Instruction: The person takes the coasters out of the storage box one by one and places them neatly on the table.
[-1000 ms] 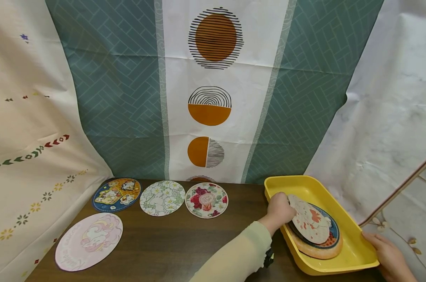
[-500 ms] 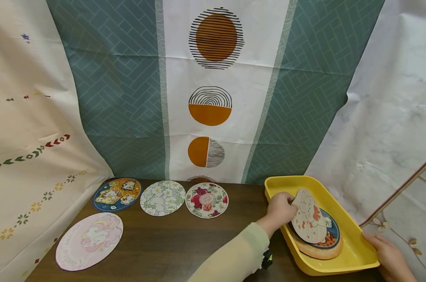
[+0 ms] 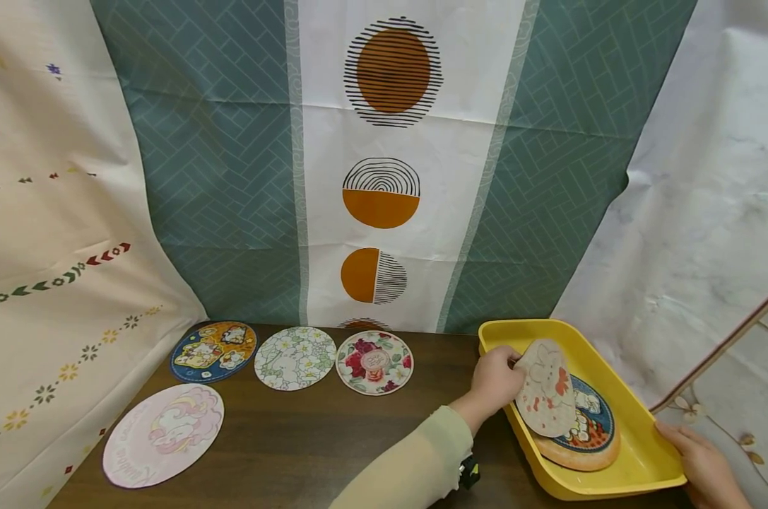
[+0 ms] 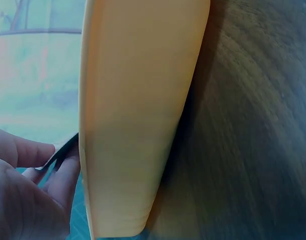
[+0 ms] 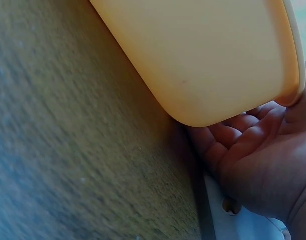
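Observation:
My left hand [image 3: 497, 379] pinches the edge of a round pale mat [image 3: 545, 389] with a bunny and red marks. It is held tilted at the left side of the yellow tray [image 3: 644, 463]. In the left wrist view the mat's thin dark edge [image 4: 67, 148] shows between thumb and fingers, beside the tray's outer wall. Inside the tray lies a blue round mat [image 3: 595, 426], partly covered by the pale one, on top of a tan round mat [image 3: 581, 459]. My right hand [image 3: 701, 458] grips the tray's near right corner, its fingers curled at the wall in the right wrist view.
Along the back of the dark wooden table [image 3: 294, 452] lie a blue-orange mat [image 3: 213, 352], a green-white floral mat [image 3: 294, 358] and a rose-patterned mat [image 3: 374, 363]. A pink unicorn mat [image 3: 164, 435] lies nearer on the left. Cloth [image 3: 231, 177] hangs behind.
My left hand has drawn the pale mat left and tilted it up, uncovering more of the blue mat. The right hand and tray have stayed in place.

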A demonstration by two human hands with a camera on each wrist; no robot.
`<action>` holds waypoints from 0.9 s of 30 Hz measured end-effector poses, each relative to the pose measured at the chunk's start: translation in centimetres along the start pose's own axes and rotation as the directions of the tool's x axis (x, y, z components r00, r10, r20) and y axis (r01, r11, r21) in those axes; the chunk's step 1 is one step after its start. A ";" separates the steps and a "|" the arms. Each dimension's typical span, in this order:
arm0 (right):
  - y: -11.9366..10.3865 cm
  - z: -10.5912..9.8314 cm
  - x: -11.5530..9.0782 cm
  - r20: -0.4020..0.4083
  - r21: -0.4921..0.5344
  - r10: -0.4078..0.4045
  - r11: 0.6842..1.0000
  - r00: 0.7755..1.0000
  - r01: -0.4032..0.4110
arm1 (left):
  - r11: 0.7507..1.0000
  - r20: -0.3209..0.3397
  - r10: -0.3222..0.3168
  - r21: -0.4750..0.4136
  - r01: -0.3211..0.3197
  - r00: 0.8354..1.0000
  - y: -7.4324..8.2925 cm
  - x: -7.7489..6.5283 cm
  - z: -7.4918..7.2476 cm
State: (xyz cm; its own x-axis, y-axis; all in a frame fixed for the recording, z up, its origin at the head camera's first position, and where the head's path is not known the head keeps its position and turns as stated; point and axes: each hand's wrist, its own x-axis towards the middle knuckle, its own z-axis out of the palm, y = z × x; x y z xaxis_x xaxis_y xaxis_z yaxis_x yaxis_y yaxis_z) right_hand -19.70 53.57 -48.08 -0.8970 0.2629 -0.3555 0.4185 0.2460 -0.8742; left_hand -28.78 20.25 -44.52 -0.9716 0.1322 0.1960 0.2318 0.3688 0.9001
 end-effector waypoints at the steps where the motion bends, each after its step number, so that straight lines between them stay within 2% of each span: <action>1: 0.0 0.0 0.0 -0.001 -0.002 -0.002 1.000 1.000 0.002 | 1.000 -0.001 -0.002 0.012 0.002 1.000 0.0 0.0 -0.2; 4: 0.0 0.1 0.0 -0.006 -0.008 -0.004 1.000 1.000 0.004 | 0.999 0.004 0.002 0.041 -0.002 1.000 -0.1 0.0 -0.7; 10: 0.1 0.2 0.0 -0.035 -0.021 0.006 1.000 0.999 -0.007 | 0.993 -0.008 0.052 0.109 -0.050 0.999 -0.4 0.1 -1.6; 18: 0.2 0.1 0.0 -0.050 -0.021 0.007 1.000 0.999 -0.008 | 0.994 -0.003 0.085 0.067 -0.084 0.996 -1.4 0.3 -3.0; 27: 0.4 0.3 0.3 -0.076 -0.038 -0.007 0.999 0.997 0.004 | 0.980 -0.050 0.160 0.128 -0.153 0.986 -2.1 0.0 -5.0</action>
State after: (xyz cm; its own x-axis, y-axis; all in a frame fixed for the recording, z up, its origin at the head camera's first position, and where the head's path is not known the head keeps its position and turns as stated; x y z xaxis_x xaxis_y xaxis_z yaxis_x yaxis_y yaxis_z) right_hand -19.80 53.53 -48.66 -0.8865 0.3314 -0.3231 0.4198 0.2821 -0.8627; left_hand -29.48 14.86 -44.41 -0.9232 0.1437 0.3565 0.3814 0.4587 0.8026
